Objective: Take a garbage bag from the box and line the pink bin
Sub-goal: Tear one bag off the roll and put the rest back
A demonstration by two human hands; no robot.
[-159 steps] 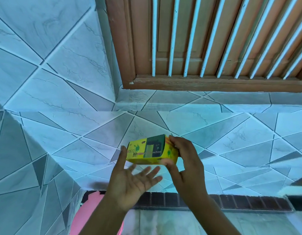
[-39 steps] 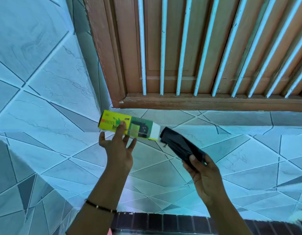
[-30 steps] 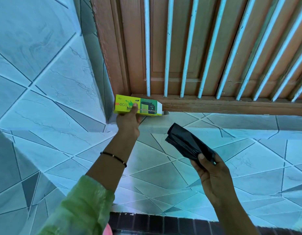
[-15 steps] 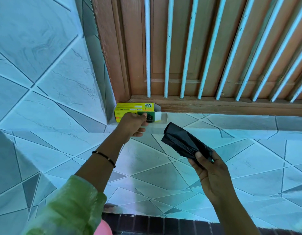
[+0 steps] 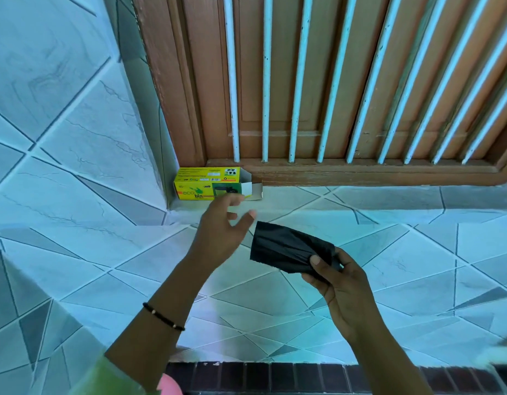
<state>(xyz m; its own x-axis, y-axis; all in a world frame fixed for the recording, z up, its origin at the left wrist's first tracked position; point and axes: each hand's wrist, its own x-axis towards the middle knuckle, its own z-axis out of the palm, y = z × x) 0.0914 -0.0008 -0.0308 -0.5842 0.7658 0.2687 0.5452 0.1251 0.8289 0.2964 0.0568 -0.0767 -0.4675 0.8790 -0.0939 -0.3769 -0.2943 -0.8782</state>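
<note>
With the left hand (image 5: pixel 218 235) empty and spread, the right hand (image 5: pixel 342 283) pinches the folded garbage bag (image 5: pixel 289 248), whose slick plastic could slip during one-handed unfolding.

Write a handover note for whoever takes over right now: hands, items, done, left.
Left hand: open, empty, just below the box, not touching it.
Right hand: shut on the folded black garbage bag, thumb on top.
Yellow box: lying on the tiled ledge in the corner under the wooden window frame, end flap open.
Pink bin: only a sliver shows at the bottom edge.
Done: bag out of the box, box set down.
Left: unfold the bag, open it, line the bin.
</note>
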